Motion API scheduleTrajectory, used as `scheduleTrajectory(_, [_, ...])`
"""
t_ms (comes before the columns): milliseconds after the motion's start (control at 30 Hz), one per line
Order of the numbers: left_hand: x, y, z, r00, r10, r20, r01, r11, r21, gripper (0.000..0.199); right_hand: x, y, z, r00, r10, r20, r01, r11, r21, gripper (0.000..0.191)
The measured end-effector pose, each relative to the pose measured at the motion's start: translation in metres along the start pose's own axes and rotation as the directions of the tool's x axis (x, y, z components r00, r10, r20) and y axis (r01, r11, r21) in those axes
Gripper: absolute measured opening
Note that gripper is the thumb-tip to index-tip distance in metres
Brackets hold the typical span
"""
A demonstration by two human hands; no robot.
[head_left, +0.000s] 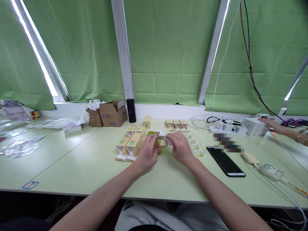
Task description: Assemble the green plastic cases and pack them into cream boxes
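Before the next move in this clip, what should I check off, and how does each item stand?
1. Left hand gripping the small cardboard carton: ok.
2. Right hand at the carton's white flap: ok.
3. Carton fully closed: not ok, that flap sticks out.
4. Carton's contents identifiable: cannot tell, hands cover much of it.
5. Smartphone apart from both hands: ok.

From the lower left of the frame, the left forearm (103, 194) slants up toward the centre; from the lower right, the right forearm (221, 191) mirrors it. Mid-frame, the left hand (148, 150) and right hand (181, 149) (both bare) face each other, near but apart, fingers bent.
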State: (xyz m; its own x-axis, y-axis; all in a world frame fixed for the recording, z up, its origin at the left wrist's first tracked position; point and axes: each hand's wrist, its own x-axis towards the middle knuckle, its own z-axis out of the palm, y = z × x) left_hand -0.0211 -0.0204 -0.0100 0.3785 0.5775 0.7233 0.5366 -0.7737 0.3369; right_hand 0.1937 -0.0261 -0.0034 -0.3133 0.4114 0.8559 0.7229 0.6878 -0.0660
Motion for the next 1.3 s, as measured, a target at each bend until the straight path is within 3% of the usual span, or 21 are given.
scheduleTrajectory(133, [0.000, -0.001, 0.000, 1.000, 0.011, -0.011, -0.011, 1.000, -0.018, 0.070, 0.001, -0.006, -0.001, 0.999, -0.046, 0.001, 0.046, 0.997, 0.055, 0.051])
scheduleTrajectory(300, [0.000, -0.005, 0.002, 0.999, -0.025, -0.035, 0.023, 0.999, -0.037, 0.068, 0.002, -0.011, -0.005, 0.996, -0.017, -0.082, 0.031, 0.984, 0.175, 0.029])
scheduleTrajectory(433, [0.001, -0.007, 0.003, 0.998, -0.039, -0.052, 0.037, 0.998, -0.050, 0.065, 0.003, -0.015, -0.009, 0.999, 0.000, -0.042, 0.010, 0.971, 0.239, 0.015])
scheduleTrajectory(700, [0.000, -0.007, 0.003, 0.998, -0.032, -0.060, 0.029, 0.999, -0.040, 0.067, 0.001, -0.012, -0.004, 1.000, -0.009, 0.005, 0.008, 0.975, 0.221, 0.013])
scheduleTrajectory(1033, [0.000, -0.004, 0.000, 0.998, 0.045, -0.040, -0.045, 0.999, -0.006, 0.075, 0.001, -0.014, -0.007, 0.997, -0.025, 0.073, 0.015, 0.992, 0.128, 0.032])
scheduleTrajectory(1300, [-0.002, 0.001, -0.001, 0.992, 0.123, 0.010, -0.123, 0.981, 0.152, 0.075, 0.000, -0.010, 0.001, 0.996, 0.084, 0.024, -0.087, 0.982, 0.166, 0.019])
